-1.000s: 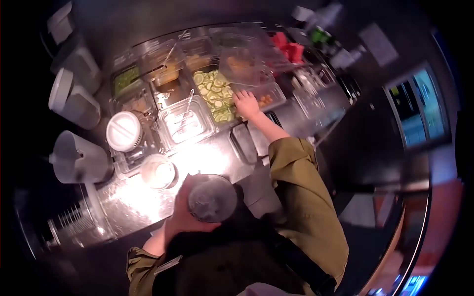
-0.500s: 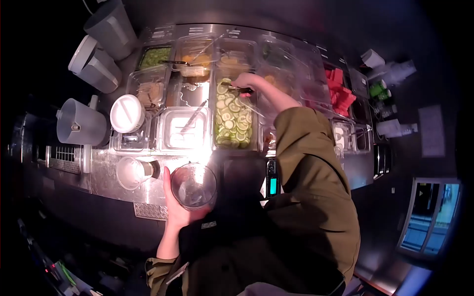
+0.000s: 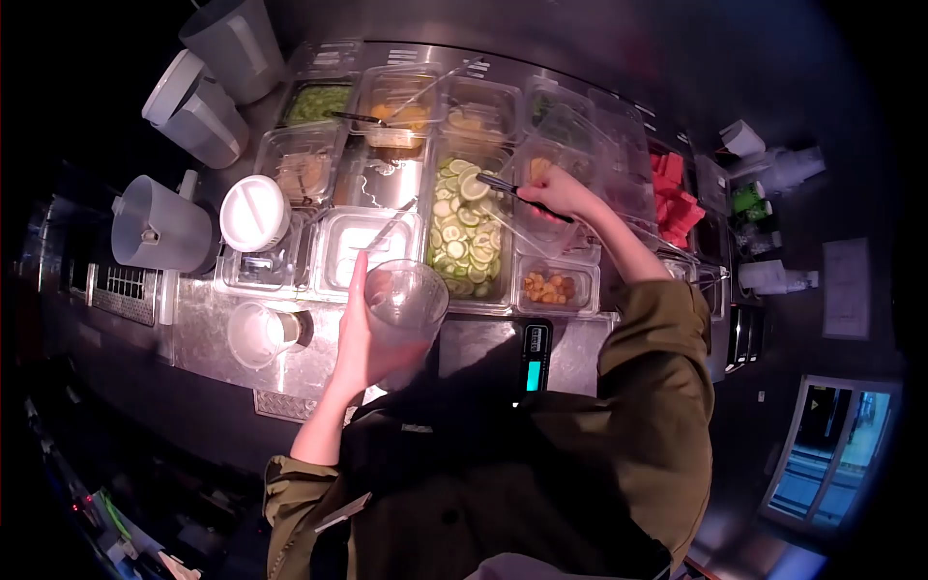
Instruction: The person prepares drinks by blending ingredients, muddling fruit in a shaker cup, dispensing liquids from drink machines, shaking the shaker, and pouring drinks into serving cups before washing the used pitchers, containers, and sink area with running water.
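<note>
My left hand point(image 3: 360, 343) is wrapped round a large clear cup point(image 3: 411, 300), held tilted over the near edge of the counter. Ice or liquid cannot be made out inside it. In my right hand point(image 3: 563, 193) are dark tongs point(image 3: 517, 189), their tips on a lime slice point(image 3: 474, 186) above a clear bin of sliced limes point(image 3: 462, 246). Whether one slice or more is in the tips, I cannot tell.
A scale point(image 3: 535, 360) with a lit display stands near my body. Orange pieces point(image 3: 548, 287) fill a small bin; red packets point(image 3: 674, 198) lie at the right. A white-lidded tub point(image 3: 254, 213), a pitcher point(image 3: 159, 222) and a white cup point(image 3: 259, 333) stand left.
My right hand has moved right and back from the lime bin, bringing the tongs with a lime slice up. My left hand has lifted the cup forward and slightly right.
</note>
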Available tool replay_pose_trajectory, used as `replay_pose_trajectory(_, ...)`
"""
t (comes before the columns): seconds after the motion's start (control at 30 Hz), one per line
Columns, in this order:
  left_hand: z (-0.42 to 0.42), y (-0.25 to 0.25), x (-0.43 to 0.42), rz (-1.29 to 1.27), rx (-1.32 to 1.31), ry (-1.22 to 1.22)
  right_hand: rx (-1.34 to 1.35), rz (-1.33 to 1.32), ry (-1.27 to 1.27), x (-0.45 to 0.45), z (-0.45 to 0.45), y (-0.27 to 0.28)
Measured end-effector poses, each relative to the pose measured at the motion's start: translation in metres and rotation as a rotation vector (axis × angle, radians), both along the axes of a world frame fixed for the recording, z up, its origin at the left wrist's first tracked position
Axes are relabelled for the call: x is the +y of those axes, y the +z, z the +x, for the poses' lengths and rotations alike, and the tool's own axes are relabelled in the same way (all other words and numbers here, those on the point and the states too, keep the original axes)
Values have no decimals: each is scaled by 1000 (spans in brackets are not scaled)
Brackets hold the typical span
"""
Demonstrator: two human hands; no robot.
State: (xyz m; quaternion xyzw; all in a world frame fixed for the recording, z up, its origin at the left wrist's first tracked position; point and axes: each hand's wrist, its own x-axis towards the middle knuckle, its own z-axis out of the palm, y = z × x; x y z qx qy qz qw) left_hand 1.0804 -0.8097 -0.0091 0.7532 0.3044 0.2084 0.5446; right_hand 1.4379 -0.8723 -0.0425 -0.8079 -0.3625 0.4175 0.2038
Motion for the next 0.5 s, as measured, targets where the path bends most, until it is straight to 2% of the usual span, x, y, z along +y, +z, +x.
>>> replay_pose_trajectory(0.07, 11, -7, 7, 10, 8, -50, 127, 110, -70, -29, -26, 46)
replay_pose_trajectory(0.2, 32, -11, 15, 61, -64, -147, 161, 202, 123, -71, -72, 119)
replay_pose_trajectory(0.23, 34, -12, 15, 88, -102, -181, 49, 190, 212, -75, -83, 130)
replay_pose_trajectory(0.27, 37, -11, 14, -32, -141, -188, -12, 219, 253, -73, -82, 129)
replay_pose_trajectory(0.3, 38, -10, 13, -16, -138, -185, -72, 250, 295, -70, -80, 125)
replay_pose_trajectory(0.4, 37, -8, 10, -5, -122, -175, -725, 304, 402, -32, -53, 81)
replay_pose_trajectory(0.47, 33, -5, 10, -32, -86, -173, -1002, -57, 537, 8, -54, 44)
replay_pose_trajectory(0.5, 31, -6, 12, -45, -94, -174, -1105, 109, 583, 19, -43, 4)
